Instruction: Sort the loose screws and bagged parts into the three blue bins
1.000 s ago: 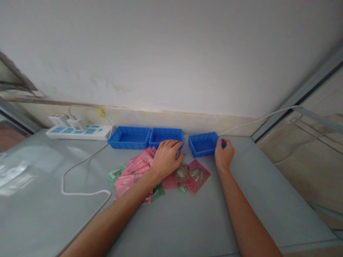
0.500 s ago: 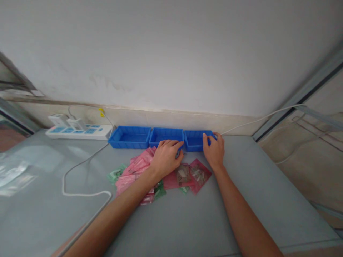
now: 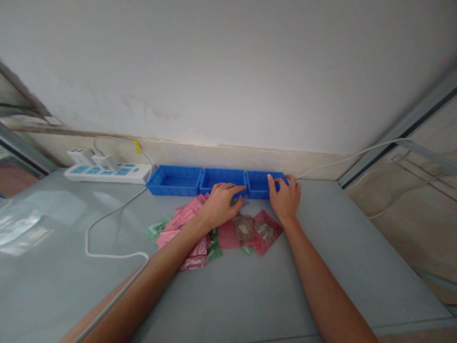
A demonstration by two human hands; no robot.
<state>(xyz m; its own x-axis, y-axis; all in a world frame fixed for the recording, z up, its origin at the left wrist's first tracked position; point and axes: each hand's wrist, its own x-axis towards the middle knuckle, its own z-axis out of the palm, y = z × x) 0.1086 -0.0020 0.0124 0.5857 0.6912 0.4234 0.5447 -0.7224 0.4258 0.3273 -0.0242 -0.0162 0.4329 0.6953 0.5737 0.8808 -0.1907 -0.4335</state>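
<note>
Lining the right tray up against its neighbours

My right hand (image 3: 285, 202) held the right blue tray (image 3: 262, 185) by its rim at the back of the counter (image 3: 250, 295); my left hand (image 3: 219, 205) lay open, steadying the middle tray (image 3: 223, 180). I judged it best to press evenly, keeping clear of the pink bags (image 3: 246, 233).

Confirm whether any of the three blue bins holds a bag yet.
No: all three blue bins show bare blue floors, and the pink and green bags lie on the table before them.

blue bins (image 3: 174, 180): 3 | power strip (image 3: 107, 172): 1 | hands (image 3: 220, 205): 2 | bag pile (image 3: 185, 228): 1
</note>
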